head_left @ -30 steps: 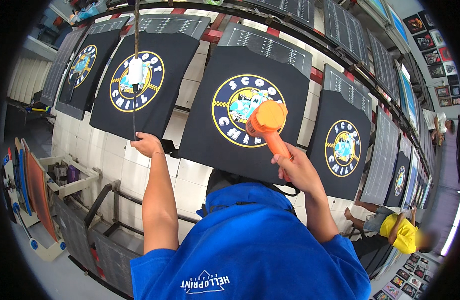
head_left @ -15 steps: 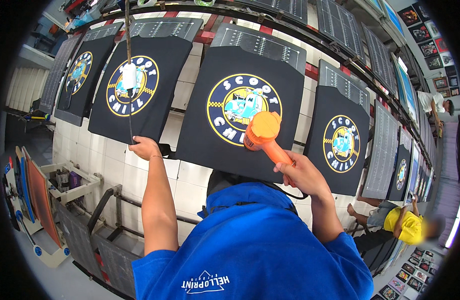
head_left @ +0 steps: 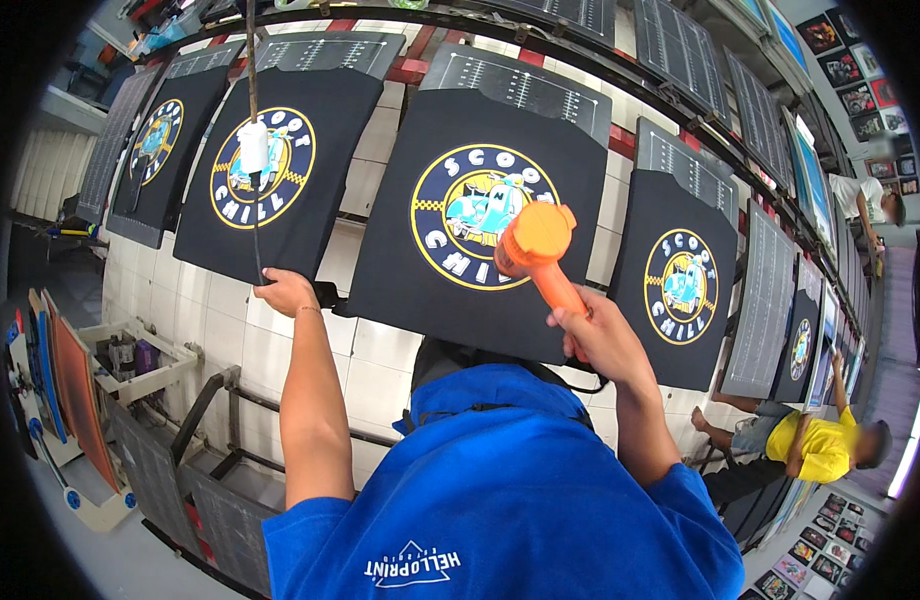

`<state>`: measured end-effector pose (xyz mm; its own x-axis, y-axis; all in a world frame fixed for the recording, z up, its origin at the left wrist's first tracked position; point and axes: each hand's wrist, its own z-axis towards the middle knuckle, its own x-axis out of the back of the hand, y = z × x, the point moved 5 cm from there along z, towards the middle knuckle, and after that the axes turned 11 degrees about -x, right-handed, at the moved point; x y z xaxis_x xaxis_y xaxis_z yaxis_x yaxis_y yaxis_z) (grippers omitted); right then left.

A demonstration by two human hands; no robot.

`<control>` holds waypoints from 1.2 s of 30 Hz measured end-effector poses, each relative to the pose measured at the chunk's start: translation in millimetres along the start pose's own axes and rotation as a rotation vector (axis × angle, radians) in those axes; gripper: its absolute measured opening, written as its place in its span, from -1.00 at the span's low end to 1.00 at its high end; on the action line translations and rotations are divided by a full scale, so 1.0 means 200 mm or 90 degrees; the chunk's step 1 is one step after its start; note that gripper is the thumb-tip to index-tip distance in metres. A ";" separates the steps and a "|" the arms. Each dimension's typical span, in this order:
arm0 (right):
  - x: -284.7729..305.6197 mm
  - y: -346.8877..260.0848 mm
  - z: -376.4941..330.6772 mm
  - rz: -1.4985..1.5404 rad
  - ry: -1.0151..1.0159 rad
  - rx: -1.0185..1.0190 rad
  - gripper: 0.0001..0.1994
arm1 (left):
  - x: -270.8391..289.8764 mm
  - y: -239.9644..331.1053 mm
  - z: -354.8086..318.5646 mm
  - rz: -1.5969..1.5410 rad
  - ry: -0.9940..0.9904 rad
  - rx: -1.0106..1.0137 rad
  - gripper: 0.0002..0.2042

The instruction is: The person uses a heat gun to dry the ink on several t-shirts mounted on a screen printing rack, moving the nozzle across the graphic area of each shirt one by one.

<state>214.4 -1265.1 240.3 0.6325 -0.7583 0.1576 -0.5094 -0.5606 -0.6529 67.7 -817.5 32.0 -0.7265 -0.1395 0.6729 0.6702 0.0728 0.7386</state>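
One orange heat gun (head_left: 536,250) sits in the right hand (head_left: 598,335), whose fingers (head_left: 570,318) wrap tight around its handle; the round nozzle end rises above the knuckles and points at the printed emblem of the black shirt (head_left: 480,215) straight ahead of them. That shirt lies stretched flat on a tilted board, with a dark gridded panel (head_left: 515,80) showing above its top edge.

Out to the left, the left hand (head_left: 285,292) rests at the lower edge of a second black shirt (head_left: 275,185), fingers curled together on the cloth or on the thin cord (head_left: 256,235) beside them; which of the two they pinch cannot be told. The cord runs up from the fingertips to a small white plug-like piece (head_left: 253,147) hanging in front of that shirt's emblem.

Beyond the left hand hangs a third printed shirt (head_left: 155,150); to the right of the right hand a fourth (head_left: 680,280), then a curving row of more boards. Below the left fingers, well apart, a pale open rack (head_left: 135,355) holds a few small dark containers, with orange and blue flat frames (head_left: 65,385) leaning beside it. The person's blue shirt (head_left: 500,500) fills the lower edge. Far right, a person in yellow (head_left: 810,445) sits on the floor.
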 end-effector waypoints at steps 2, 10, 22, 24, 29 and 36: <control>0.00 0.01 0.04 0.031 0.002 0.019 -0.57 | 0.00 0.02 -0.02 -0.009 -0.014 0.013 -0.45; 0.06 0.04 -0.03 0.002 -0.012 -0.001 -0.74 | 0.00 0.00 -0.01 0.007 0.000 0.000 -0.44; 0.09 0.06 -0.05 0.062 0.022 -0.027 -0.54 | 0.16 -0.21 -0.08 0.005 -0.318 -0.151 -0.43; 0.07 0.05 0.00 0.114 0.034 -0.009 -0.55 | 0.27 -0.15 -0.19 0.079 -0.343 -0.351 -0.49; 0.05 0.04 0.00 0.142 0.054 -0.019 -0.58 | 0.39 -0.01 -0.45 0.052 -0.576 -0.378 -0.63; 0.04 0.09 -0.04 0.192 0.116 -0.034 -0.70 | 0.30 0.30 -0.66 -0.005 -0.780 -0.573 -0.70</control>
<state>205.8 -1284.0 236.4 0.3372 -0.9364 0.0972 -0.6896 -0.3159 -0.6517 84.6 -951.6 110.6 -0.1008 0.7769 0.6215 0.2030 -0.5955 0.7773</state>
